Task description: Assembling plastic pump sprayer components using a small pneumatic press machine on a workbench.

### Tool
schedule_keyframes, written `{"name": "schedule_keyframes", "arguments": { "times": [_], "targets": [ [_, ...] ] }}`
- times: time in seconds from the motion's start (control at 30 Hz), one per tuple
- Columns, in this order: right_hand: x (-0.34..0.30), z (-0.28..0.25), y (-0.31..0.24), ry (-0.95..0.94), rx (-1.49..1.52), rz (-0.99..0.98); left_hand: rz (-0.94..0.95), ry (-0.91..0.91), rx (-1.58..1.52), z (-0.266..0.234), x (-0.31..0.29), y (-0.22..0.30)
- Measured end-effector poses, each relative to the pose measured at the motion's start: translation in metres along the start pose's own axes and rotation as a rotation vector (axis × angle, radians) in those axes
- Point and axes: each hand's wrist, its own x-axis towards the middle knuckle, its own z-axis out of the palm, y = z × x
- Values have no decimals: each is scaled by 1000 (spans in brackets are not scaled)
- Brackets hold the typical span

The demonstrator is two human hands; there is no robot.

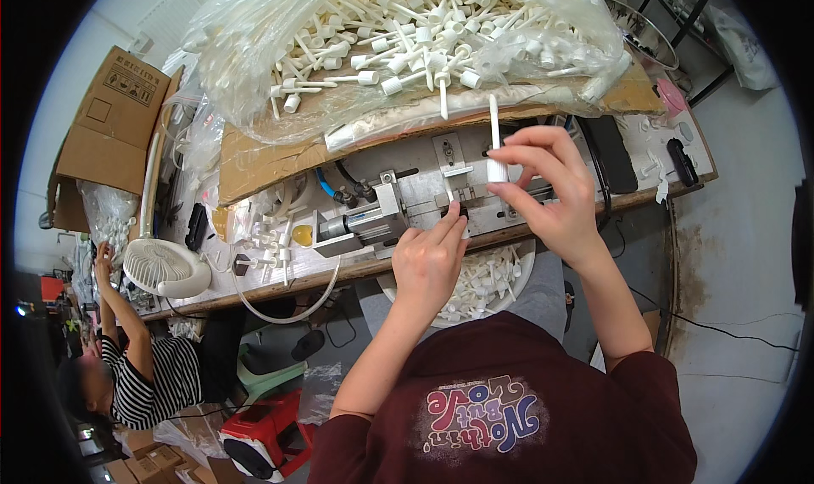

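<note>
My right hand (564,191) pinches a white part (498,170) — slackening could drop it. My left hand (428,263) half-curls — hold unclear.

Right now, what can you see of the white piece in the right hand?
The white piece looks plastic: a slim stem with a tapered tip, rising from a wider cylindrical base. It is held nearly upright, tip up, over the workbench, pinched in the right hand; nothing else visibly touches it.

bright light, glare on clear plastic sheeting (242,39), dark curved rim
</note>
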Motion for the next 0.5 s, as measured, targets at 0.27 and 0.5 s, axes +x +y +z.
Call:
{"name": "schedule_keyframes", "arguments": {
  "times": [0.27, 0.5],
  "targets": [
    [-38, 4, -2, -162, 9, 84, -35, -58, -57, -4, -1, -2],
    [-60, 8, 6, -186, -240, -83, -129, -62, -223, -23, 16, -5]
  ]
}}
